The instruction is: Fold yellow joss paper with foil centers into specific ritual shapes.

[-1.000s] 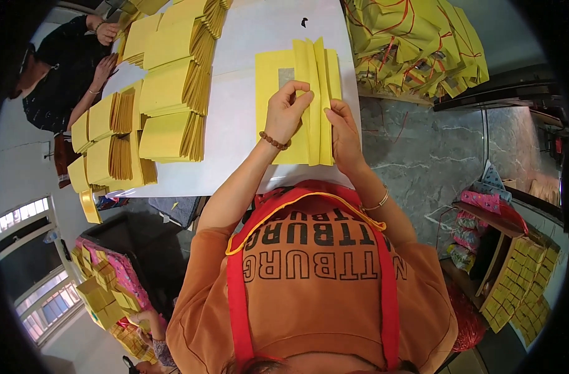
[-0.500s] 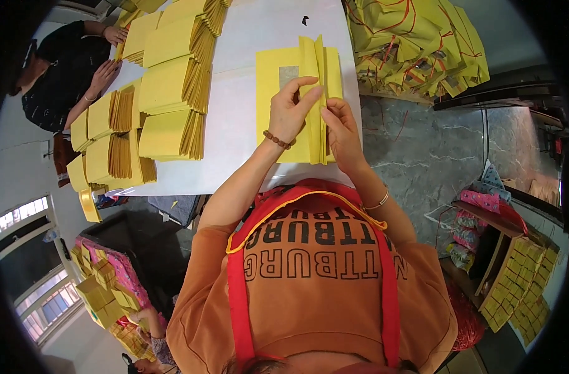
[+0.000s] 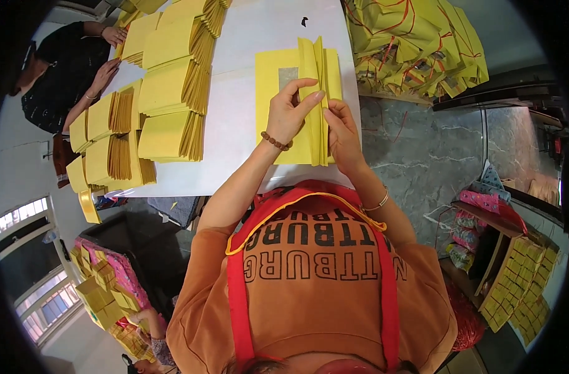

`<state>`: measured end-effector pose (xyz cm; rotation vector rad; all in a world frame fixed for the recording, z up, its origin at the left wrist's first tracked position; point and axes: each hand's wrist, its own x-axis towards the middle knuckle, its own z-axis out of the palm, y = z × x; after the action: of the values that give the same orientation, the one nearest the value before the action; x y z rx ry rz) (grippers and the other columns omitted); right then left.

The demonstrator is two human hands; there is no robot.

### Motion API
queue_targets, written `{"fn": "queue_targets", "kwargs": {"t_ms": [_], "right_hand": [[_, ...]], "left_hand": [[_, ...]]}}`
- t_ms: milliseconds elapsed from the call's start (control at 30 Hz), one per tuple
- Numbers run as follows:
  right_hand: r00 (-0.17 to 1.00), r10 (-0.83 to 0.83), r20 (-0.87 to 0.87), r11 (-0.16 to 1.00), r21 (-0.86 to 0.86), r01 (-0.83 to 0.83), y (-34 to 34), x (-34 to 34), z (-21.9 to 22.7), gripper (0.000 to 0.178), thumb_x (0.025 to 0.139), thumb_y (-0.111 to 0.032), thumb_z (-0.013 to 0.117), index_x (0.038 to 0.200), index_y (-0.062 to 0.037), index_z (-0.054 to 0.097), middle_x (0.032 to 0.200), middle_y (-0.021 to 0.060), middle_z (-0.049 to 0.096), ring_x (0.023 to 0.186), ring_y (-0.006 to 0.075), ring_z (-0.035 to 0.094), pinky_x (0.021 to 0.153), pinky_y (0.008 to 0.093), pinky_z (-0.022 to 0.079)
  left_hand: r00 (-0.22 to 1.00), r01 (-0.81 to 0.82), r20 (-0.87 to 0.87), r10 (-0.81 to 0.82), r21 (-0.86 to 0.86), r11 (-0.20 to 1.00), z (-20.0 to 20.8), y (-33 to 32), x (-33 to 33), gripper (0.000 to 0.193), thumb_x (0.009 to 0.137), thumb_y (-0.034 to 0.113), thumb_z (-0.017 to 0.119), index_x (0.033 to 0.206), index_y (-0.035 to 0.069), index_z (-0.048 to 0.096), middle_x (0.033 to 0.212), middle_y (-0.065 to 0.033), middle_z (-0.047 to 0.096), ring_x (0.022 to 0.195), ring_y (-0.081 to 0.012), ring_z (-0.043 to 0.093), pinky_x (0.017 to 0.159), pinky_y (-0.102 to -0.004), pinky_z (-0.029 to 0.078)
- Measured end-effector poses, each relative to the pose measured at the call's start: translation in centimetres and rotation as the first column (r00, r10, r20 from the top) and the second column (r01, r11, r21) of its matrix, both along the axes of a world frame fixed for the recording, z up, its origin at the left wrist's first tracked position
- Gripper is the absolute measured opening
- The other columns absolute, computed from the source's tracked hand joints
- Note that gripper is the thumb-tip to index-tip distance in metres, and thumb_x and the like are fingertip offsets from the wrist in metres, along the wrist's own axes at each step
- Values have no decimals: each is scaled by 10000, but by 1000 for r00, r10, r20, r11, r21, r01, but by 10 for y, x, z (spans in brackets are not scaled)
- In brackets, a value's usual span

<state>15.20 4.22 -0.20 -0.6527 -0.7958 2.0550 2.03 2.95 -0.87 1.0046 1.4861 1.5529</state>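
Observation:
A yellow paper sheet [image 3: 314, 134], folded lengthwise into upright pleats, lies in front of me at the table's right side. It rests over flat yellow paper [image 3: 270, 68] that bears a small silver-grey rectangle [image 3: 288, 76]. My left hand [image 3: 290, 107] is over the pleats from the left, its index finger and thumb bent round the upright folds. From the right, my right hand [image 3: 343, 129] pinches the pleats' right side between thumb and curled fingers. The two thumbs are close together near the middle of the fold. Part of the silver-grey rectangle is hidden behind my left hand.
Stacks of folded yellow paper [image 3: 166, 84] stand along the left of the white table [image 3: 234, 112]. Yellow bundles with red strings [image 3: 415, 43] are heaped at the far right. A black scrap [image 3: 304, 22] lies beyond the sheet. One co-worker's hands [image 3: 104, 75] are at far left; another person is lower left.
The pleated paper and both hands have shifted very slightly toward me. My grip on the folds looks the same.

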Motion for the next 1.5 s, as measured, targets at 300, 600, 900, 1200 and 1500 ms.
{"fn": "queue_targets", "kwargs": {"t_ms": [300, 600, 900, 1200, 1500], "right_hand": [[999, 46, -12, 999, -28, -46, 3, 3, -6, 188, 929, -88, 431, 1111, -40, 442, 1060, 60, 503, 984, 113, 523, 862, 255, 441], [999, 35, 27, 998, -55, -33, 1, 1, -2, 171, 919, -133, 457, 1081, -79, 452, 990, 24, 534, 873, 80, 517, 769, 229, 436], [998, 15, 69, 998, -57, -11, 2, 2, -1, 198, 918, -136, 440, 1096, -50, 451, 1020, 43, 521, 917, 92, 503, 828, 239, 415], [999, 28, 42, 998, -64, -25, 3, 4, -6, 213, 932, -108, 405, 1130, -33, 424, 1056, 72, 509, 954, 121, 532, 850, 263, 442], [997, 48, 56, 996, 76, -52, 3, 0, -9, 197, 911, -49, 462, 1107, -48, 443, 1064, 67, 521, 999, 112, 502, 878, 254, 399]], "left_hand": [[992, 7, 124, -7, 0, 1000, -5, 1, -2, 163, 827, 168, 635, 929, 43, 617, 570, 74, 402, 486, -18, 340, 421, -196, 270], [983, 18, 182, 1, -105, 994, 4, -3, -1, 109, 832, 137, 620, 817, 34, 590, 553, 60, 451, 440, -12, 341, 389, -193, 269], [995, 19, 95, -10, -91, 996, 3, -4, -2, 79, 838, 116, 602, 814, 45, 580, 629, 58, 467, 532, -8, 368, 454, -183, 290], [991, -70, 118, 70, 0, 998, 17, -5, 4, 40, 857, 67, 525, 875, 50, 556, 638, 56, 431, 531, -18, 353, 457, -187, 278], [998, -54, -30, 52, -50, 997, 11, 3, 4, 222, 776, 189, 700, 932, 45, 634, 576, 75, 378, 525, -29, 326, 453, -201, 263]]}}
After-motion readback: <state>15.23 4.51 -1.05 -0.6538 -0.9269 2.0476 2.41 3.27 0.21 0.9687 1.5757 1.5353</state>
